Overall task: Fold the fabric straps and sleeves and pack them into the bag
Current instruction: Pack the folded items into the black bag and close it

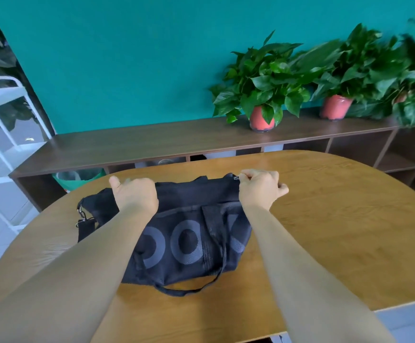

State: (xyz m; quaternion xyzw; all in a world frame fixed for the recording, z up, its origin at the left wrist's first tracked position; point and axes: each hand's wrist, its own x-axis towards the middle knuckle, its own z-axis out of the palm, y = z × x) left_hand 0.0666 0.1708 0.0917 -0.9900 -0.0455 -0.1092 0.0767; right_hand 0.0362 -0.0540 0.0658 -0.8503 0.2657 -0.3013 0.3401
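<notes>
A black mesh duffel bag with large grey letters lies on the oval wooden table. My left hand grips the top edge of the bag near its left end, fingers curled over the fabric. At the bag's right end my right hand pinches the metal zipper pull. A carry handle loops out over the table in front of the bag. A shoulder strap with metal clips hangs at the left end. No loose straps or sleeves show.
Behind the table runs a low dark wooden shelf unit against a teal wall, carrying potted plants. A green bin sits under the shelf. A white metal rack stands at the left.
</notes>
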